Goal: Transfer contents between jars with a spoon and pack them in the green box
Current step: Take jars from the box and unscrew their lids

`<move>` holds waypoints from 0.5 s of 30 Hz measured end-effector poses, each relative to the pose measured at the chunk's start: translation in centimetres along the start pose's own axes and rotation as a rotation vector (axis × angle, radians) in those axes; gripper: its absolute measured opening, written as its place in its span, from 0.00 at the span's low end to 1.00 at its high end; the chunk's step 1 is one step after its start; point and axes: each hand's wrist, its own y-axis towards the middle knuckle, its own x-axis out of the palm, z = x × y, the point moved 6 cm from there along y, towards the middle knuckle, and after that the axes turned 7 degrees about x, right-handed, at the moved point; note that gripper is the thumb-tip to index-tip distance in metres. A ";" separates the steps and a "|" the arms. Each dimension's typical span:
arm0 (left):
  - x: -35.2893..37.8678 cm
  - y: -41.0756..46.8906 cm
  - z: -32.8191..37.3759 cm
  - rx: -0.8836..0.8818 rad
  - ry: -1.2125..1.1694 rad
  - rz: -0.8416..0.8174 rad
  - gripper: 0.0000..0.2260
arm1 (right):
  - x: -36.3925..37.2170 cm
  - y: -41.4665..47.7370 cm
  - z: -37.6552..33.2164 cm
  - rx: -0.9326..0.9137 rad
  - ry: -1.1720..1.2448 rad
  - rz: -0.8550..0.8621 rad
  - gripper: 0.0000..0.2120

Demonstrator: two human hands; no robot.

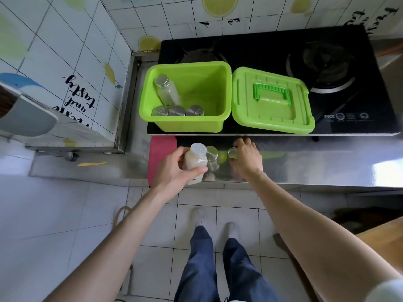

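A bright lime-green plastic box [185, 95] and its matching green lid [271, 101] are sitting mid-frame on a glossy black glass stove [272, 51]; white wall tiles [65, 51] at upper left are showing yellow lemon prints.

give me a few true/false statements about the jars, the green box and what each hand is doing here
1. The green box stands open, with its lid lying beside it on the stove. True.
2. The left hand holds a white jar with a white cap. True.
3. The box has nothing in it. False: it holds a tall bottle leaning against the wall and three silver-capped jars along the near side.
4. The right hand holds a spoon. False: its grip is on a small silver-topped jar on the counter; no spoon is in that hand.
5. A silver-lidded jar stands between the two hands. True.
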 end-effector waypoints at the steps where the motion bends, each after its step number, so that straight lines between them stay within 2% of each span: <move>1: 0.0 -0.1 0.0 0.000 -0.002 -0.003 0.21 | 0.0 0.0 0.0 0.001 0.002 0.000 0.24; 8: -0.3 -0.4 0.6 0.013 0.019 -0.004 0.20 | -1.1 -1.2 0.4 0.028 0.029 0.029 0.25; 11: -0.5 -0.6 1.3 0.015 0.020 0.003 0.19 | -2.9 -2.2 0.0 0.006 0.078 0.078 0.18; 15: -0.6 -0.8 2.3 0.041 0.044 0.016 0.20 | -5.9 -3.6 -2.5 -0.125 0.142 0.049 0.10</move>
